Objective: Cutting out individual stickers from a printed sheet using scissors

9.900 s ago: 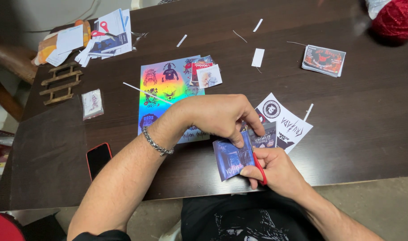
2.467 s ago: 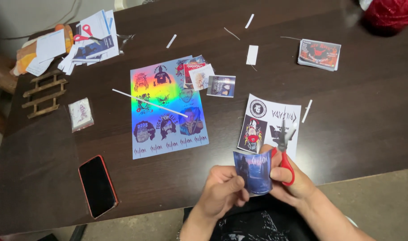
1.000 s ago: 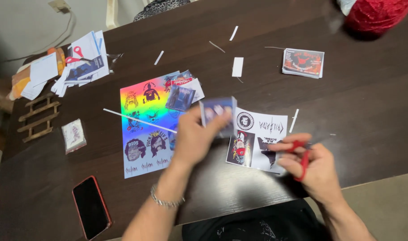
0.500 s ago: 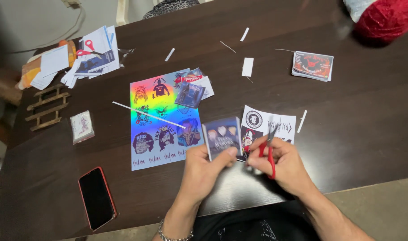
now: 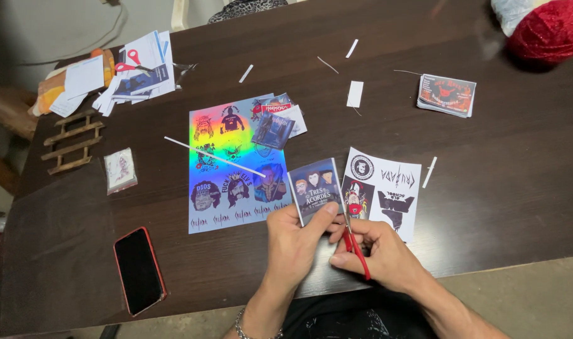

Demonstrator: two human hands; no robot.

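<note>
Sticker cutout [image 5: 316, 190] sits just below the middle of the frame, pinched at its lower edge by the left hand [image 5: 294, 242], thumb on top and fingers underneath, so that hand is clamped on the little dark picture with faces on it. Right hand [image 5: 379, 251] is wrapped around a small pair of red-handled scissors [image 5: 355, 242], fingers through the loops, blades pointing up toward the cutout's right edge. I can't tell if the blades are actually biting the paper or just resting beside it. Looks to me like the trimming step is on: cleaning the white border off one sticker. By my guess the next snip needs the blades lined up along that right edge and the left hand turning the piece so the cut runs straight. Just right of the hands lies a white sheet [image 5: 383, 191] with black and red designs, partly under the scissors. Left of centre is the rainbow sticker sheet [image 5: 233, 166] with a thin white strip [image 5: 214, 157] lying across it and a few finished cutouts [image 5: 275, 122] stacked at its upper right corner. Phone [image 5: 139, 270] with a red case is lower left, a card stack [image 5: 446, 95] upper right, a red ball of yarn [image 5: 550, 28] in the top right corner, and a paper pile [image 5: 126, 72] with another pair of scissors upper left. All on a dark wooden table [image 5: 499, 188].
</note>
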